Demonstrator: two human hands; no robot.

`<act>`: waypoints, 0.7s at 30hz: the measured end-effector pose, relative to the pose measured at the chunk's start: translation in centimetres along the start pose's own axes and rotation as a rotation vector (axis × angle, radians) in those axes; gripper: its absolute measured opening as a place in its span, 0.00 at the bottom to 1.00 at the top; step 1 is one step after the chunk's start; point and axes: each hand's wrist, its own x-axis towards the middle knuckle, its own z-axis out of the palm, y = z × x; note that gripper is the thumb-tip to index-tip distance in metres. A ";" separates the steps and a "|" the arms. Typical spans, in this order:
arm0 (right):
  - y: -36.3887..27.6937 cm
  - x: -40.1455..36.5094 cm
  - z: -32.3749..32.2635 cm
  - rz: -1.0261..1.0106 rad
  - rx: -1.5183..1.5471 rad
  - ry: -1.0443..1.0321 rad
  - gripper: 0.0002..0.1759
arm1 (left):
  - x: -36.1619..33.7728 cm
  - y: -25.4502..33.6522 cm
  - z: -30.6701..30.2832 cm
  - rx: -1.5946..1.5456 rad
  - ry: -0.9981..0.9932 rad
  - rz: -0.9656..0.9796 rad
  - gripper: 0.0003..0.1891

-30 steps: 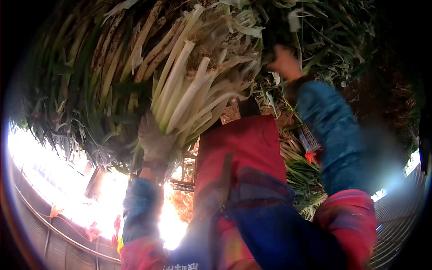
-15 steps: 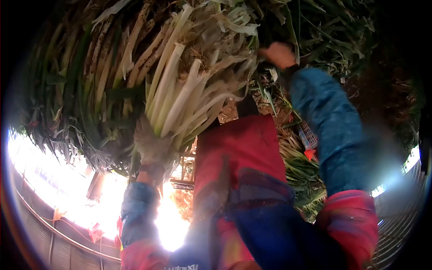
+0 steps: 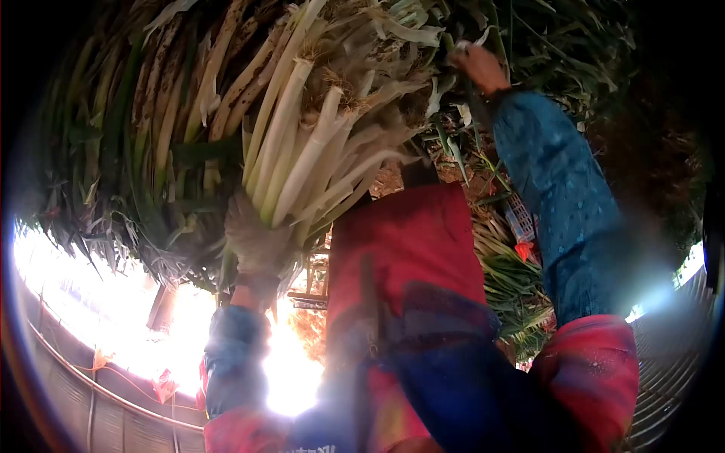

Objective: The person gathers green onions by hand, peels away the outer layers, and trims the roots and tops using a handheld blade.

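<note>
Head view: left hand (image 3: 257, 235) wrapped round leeks (image 3: 307, 156), stalks pointing to 1 o'clock. Right hand (image 3: 482, 68) farther off, leeks at its 8 o'clock; fingers curled near green leaves (image 3: 544, 53), can't tell if gripping. Stalks pale, smooth, round; roots (image 3: 332, 78) wiry.

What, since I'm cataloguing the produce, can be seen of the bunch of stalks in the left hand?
The bunch is several long, slender, leek-like stalks, whitish along most of their length and pale green nearer the left hand, which grips them. They slant up and away from the person, fanning slightly, with wispy, tan roots at some far ends. The skins look smooth. Behind them is the larger pile of stalks; whether the two touch is unclear.
</note>
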 end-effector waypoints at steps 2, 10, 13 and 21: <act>-3.4 -2.9 0.4 0.033 0.109 -0.352 0.25 | -0.4 -1.2 0.9 0.093 0.044 0.028 0.50; -6.4 -10.5 12.3 -0.415 -0.136 -0.147 0.18 | -0.1 -1.2 0.8 0.001 -0.070 -0.058 0.57; -2.6 -5.8 4.4 0.109 -0.158 -0.293 0.15 | 0.4 -0.4 0.2 0.030 -0.119 -0.090 0.56; -10.3 -1.5 -3.3 0.198 0.046 -0.297 0.19 | -0.1 -1.3 0.6 0.099 -0.079 -0.062 0.58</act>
